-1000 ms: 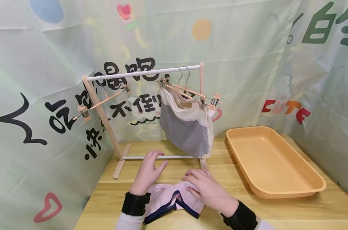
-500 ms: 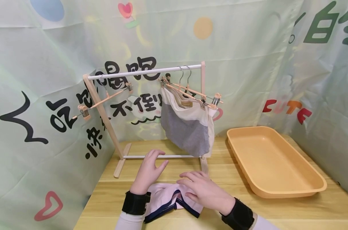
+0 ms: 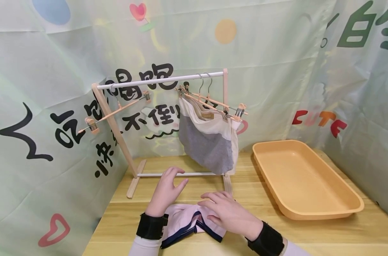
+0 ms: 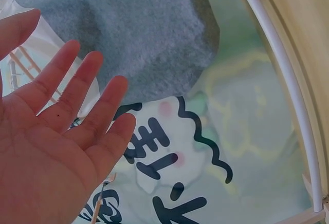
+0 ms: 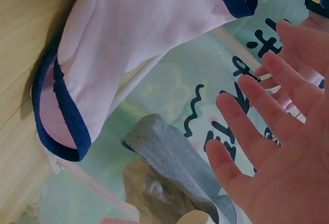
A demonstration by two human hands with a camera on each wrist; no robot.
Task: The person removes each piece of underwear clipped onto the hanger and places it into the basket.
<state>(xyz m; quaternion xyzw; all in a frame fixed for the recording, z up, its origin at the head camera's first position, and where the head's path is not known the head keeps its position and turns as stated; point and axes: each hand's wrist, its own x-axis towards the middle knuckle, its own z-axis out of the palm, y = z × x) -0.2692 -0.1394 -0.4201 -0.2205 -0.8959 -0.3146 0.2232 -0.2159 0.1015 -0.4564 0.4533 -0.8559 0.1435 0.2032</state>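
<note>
A pink garment with navy trim, perhaps small shorts, lies crumpled on the wooden table. My left hand is raised just behind its left side, fingers apart and relaxed, holding nothing. Over the garment's right side is my right hand, which hides part of it; its palm shows bare in the right wrist view, apart from the cloth. Behind the hands stands a rack with a white top bar. A bare clip hanger hangs at its left. Grey-and-white shorts are clipped to hangers at its right.
An orange tray sits on the table to the right. The rack's wooden foot and lower white bar stand ahead of my hands. A printed curtain encloses the back and sides.
My right hand has shifted slightly left over the pink garment, then stayed nearly still. The bare hanger has turned a little on the bar. My left hand has not visibly moved.
</note>
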